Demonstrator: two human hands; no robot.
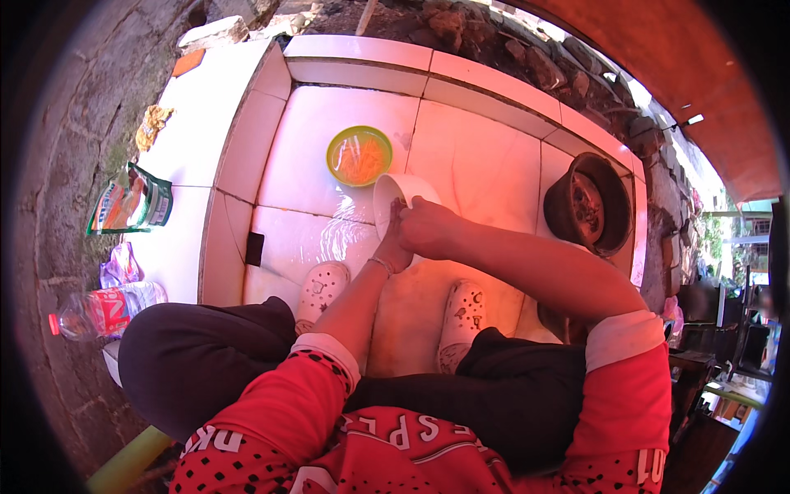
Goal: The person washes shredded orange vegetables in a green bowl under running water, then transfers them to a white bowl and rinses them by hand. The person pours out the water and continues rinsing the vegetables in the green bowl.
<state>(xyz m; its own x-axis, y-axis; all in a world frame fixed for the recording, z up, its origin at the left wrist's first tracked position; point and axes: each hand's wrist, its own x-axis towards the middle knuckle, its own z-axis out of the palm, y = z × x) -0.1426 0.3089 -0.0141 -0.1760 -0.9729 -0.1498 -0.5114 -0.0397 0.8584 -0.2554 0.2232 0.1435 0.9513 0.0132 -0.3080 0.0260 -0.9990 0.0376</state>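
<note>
A white bowl (418,186) is tilted over the wet tiled floor, with both my hands at its near side. My left hand (393,241) reaches to the bowl's inner side, its fingers against the wall. My right hand (430,228) is closed at the rim, overlapping the left fingers. Whether it grips the rim or something small cannot be made out. Just beyond the bowl to the left stands a green bowl (329,159) holding water and thin orange strips.
Low tiled walls (364,52) frame the basin. A dark round tub (554,204) stands at the right. On the left ledge lie a green refill pouch (148,200), a plastic bottle (111,310), a yellowish scrubbing pad or sponge (152,128) and an orange block (188,62). My clogs (323,290) rest on the floor.
</note>
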